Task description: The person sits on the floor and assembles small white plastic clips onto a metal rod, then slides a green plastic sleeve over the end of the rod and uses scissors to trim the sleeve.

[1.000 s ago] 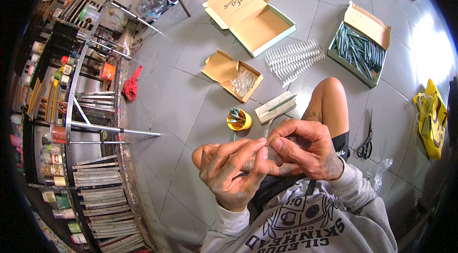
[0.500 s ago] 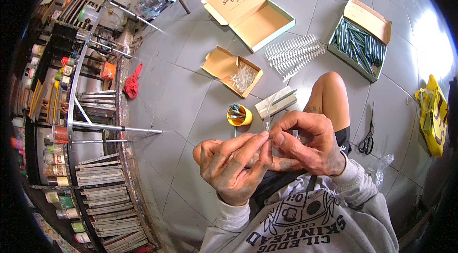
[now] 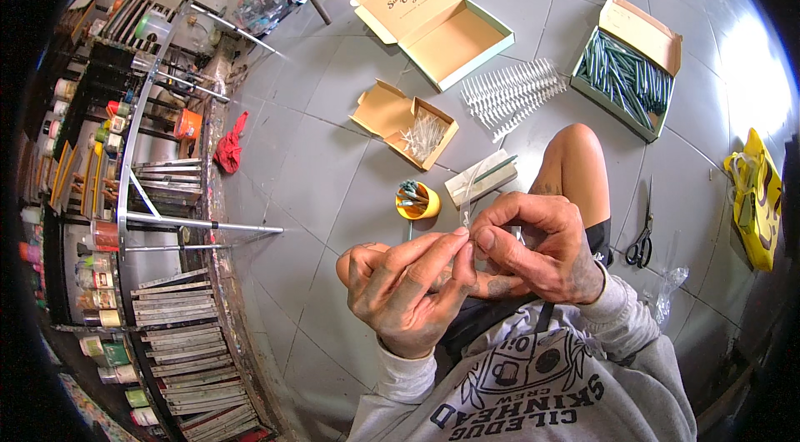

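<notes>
Close in front of my chest, both hands meet fingertip to fingertip. My left hand (image 3: pixel 406 290) is closed in a pinch, with its thumb and forefinger on a thin whitish plastic strip (image 3: pixel 467 210). My right hand (image 3: pixel 542 246) pinches the same strip from the other side; its lower end is hidden by the fingers. The strip's clear upper end rises above the fingertips. Just beyond lies a small pale box (image 3: pixel 493 184) with a dark green stick (image 3: pixel 497 167) on it. Left of that, a yellow cup (image 3: pixel 427 210) holds several sticks.
Farther out are a small cardboard box (image 3: pixel 385 100) of clear plastic pieces, rows of white plastic pieces (image 3: pixel 515 94), an open cardboard box (image 3: pixel 458 46) and a box of dark green sticks (image 3: pixel 629 79). Scissors (image 3: pixel 642 246) and a yellow bag (image 3: pixel 754 200) lie right; paint shelves (image 3: pixel 125 259) stand left.
My hands stay almost in place. The right fingers shift very slightly at the strip, and the strip's upper part sits a little differently.
</notes>
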A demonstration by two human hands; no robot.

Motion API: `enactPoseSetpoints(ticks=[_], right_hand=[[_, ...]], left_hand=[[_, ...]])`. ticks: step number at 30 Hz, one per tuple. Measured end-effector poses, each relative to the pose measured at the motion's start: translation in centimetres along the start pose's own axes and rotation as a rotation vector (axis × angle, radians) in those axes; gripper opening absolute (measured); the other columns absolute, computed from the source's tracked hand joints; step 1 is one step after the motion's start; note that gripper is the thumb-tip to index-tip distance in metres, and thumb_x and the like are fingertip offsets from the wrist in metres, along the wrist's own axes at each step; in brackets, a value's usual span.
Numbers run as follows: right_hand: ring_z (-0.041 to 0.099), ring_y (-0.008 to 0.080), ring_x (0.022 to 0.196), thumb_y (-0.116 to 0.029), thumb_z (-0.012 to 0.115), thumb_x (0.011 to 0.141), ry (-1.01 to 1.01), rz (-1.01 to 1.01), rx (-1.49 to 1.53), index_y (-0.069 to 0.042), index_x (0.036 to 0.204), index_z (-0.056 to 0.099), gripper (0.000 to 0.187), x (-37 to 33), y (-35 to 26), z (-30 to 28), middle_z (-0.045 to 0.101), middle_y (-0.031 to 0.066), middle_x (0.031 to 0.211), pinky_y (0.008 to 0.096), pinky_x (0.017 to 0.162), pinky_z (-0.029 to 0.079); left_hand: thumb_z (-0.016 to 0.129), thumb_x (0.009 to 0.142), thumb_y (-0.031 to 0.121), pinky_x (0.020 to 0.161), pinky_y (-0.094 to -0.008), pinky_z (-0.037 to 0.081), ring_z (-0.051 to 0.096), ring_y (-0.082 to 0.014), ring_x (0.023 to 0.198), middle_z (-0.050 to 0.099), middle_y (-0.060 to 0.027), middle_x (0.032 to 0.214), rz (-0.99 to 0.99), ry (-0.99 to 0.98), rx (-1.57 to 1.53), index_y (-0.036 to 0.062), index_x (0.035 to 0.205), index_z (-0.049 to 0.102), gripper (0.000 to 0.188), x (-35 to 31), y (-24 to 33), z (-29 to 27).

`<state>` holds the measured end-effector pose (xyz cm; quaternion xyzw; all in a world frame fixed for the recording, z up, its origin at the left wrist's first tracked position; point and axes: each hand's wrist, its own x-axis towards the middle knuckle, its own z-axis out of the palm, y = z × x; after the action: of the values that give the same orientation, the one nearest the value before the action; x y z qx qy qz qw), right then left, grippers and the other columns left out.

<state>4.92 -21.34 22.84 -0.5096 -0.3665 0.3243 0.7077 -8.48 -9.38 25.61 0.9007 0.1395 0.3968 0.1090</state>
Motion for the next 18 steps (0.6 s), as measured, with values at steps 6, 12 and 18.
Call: enactPoseSetpoints(ticks=[6,12,18], right_hand=[[0.065,0.0129,0.08,-0.013,0.064,0.095,-0.01,0.073,0.043,0.005,0.1,0.066,0.019,-0.14,-0.32,0.14,0.069,0.0106,0.087,0.0282,0.073,0.053],[0.066,0.0125,0.08,-0.009,0.063,0.091,0.0,-0.025,-0.016,0.005,0.097,0.066,0.016,0.04,0.34,0.18,0.07,0.0096,0.085,0.028,0.074,0.053],[0.066,0.0127,0.077,-0.008,0.063,0.09,0.016,0.015,-0.017,0.005,0.092,0.067,0.014,0.06,-0.27,0.12,0.07,0.0097,0.083,0.0276,0.073,0.053]], left_hand=[[0.088,0.064,0.017,0.074,-0.0271,0.038,0.052,-0.0076,0.067,0.069,0.0146,0.09,-0.044,0.0,0.006,0.024,0.094,0.079,0.032,-0.3,-0.18,-0.05],[0.087,0.066,0.009,0.061,-0.0279,0.036,0.053,-0.0104,0.065,0.071,0.0069,0.085,0.031,0.005,0.038,0.0185,0.092,0.077,0.03,-0.14,-0.08,-0.16],[0.088,0.065,0.011,0.06,-0.0284,0.036,0.052,-0.0103,0.065,0.071,0.0074,0.084,0.041,0.016,0.036,0.0189,0.092,0.078,0.03,-0.09,0.07,-0.09]])
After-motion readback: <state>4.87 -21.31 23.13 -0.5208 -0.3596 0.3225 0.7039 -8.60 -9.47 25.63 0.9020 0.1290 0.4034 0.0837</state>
